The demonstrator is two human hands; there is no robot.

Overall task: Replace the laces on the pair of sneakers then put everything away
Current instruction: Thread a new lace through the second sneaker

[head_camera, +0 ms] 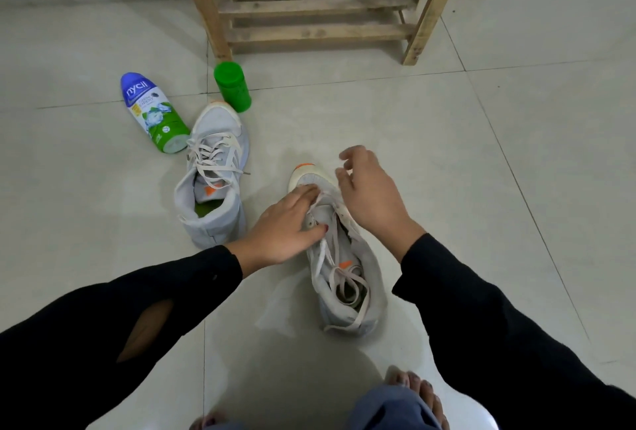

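Two grey sneakers are noted on the tiled floor (481,189) before a wooden rack (316,17): the far sneaker (213,182) laced, the near sneaker (344,271) under both hands, its lace (347,278) slack. The left hand (285,226) is pressed flat on the vamp; the right hand (371,195) is held open, gripping nothing. Unlacing is judged underway; a lace pinch is called for next. Replacement laces are not seen; eyelets are obscured.
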